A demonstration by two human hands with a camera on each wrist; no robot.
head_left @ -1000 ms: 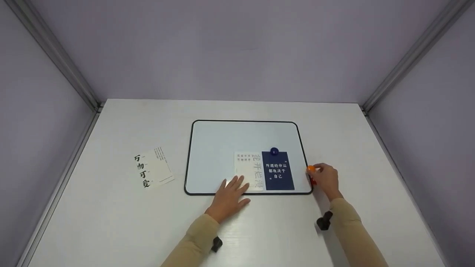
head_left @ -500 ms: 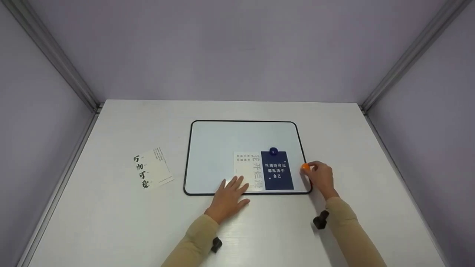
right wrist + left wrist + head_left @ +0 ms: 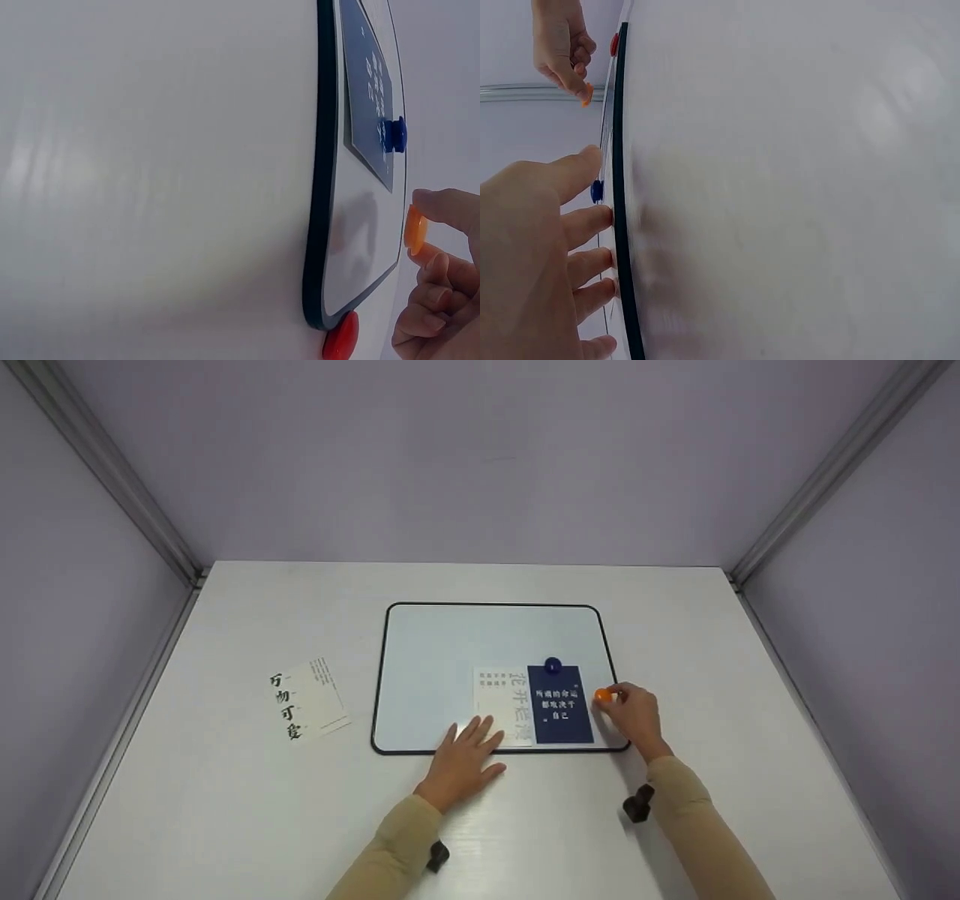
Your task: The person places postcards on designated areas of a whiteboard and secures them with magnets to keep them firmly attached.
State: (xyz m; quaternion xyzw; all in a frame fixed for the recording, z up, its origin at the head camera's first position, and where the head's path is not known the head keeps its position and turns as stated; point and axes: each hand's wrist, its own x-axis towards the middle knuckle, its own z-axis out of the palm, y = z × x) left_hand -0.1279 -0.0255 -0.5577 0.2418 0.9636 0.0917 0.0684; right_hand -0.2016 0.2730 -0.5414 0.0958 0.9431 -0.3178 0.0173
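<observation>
My right hand (image 3: 636, 718) pinches an orange round magnet (image 3: 602, 695) between thumb and finger, above the right side of the black-edged whiteboard (image 3: 427, 660). Just left of it lies a dark blue card (image 3: 562, 727) with white characters, a dark blue magnet (image 3: 553, 665) on its top edge. Beside that is a cream card (image 3: 491, 697) with grey characters. My left hand (image 3: 459, 769) rests spread over the board's front edge, its fingertips on the cream card's lower left part. In the right wrist view, the orange magnet is apart from the board's surface.
A red magnet (image 3: 342, 337) sits at the board's near right corner, hidden in the head view. Another cream card (image 3: 319, 701) with black characters lies tilted on the white table (image 3: 225, 780), left of the board. Walls stand at the back and both sides.
My right hand has carried the orange magnet leftward from beyond the board's right edge to over the board, near the blue card. The red magnet dropped from head view. My left hand stays put.
</observation>
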